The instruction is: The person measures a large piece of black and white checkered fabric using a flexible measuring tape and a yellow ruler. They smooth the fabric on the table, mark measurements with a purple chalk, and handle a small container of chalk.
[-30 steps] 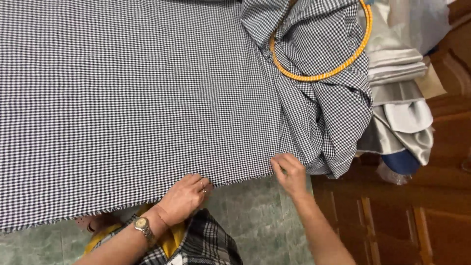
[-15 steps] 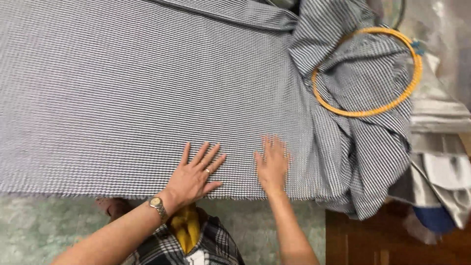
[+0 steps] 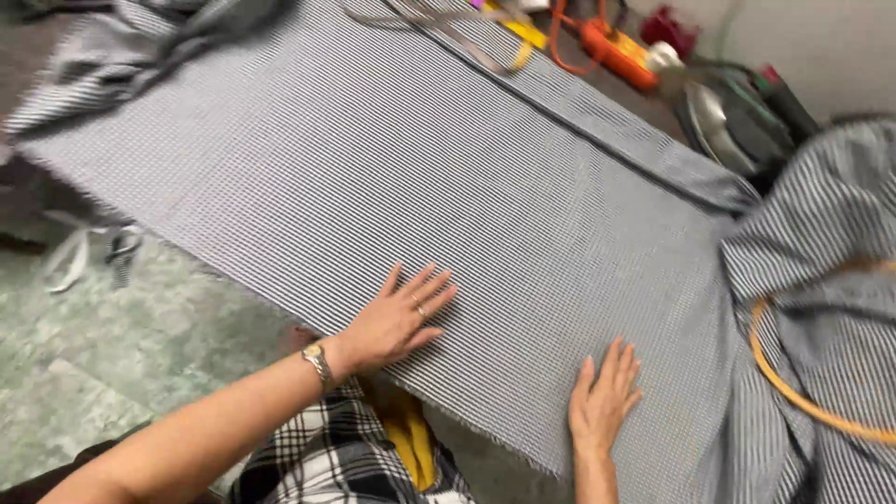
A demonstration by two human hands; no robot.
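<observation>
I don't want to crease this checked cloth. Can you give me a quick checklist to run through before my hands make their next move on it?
1. Left hand flat on the checked cloth, fingers spread: ok.
2. Right hand flat near the cloth's near edge: ok.
3. Cloth between the hands smooth, no folds: ok.
4. Right end of the cloth flat: not ok, it lies bunched around the orange hoop.
5. Far edge free of clutter: not ok, an orange tool and cords lie against it.
6. Far left corner flat: cannot tell, blurred.
</observation>
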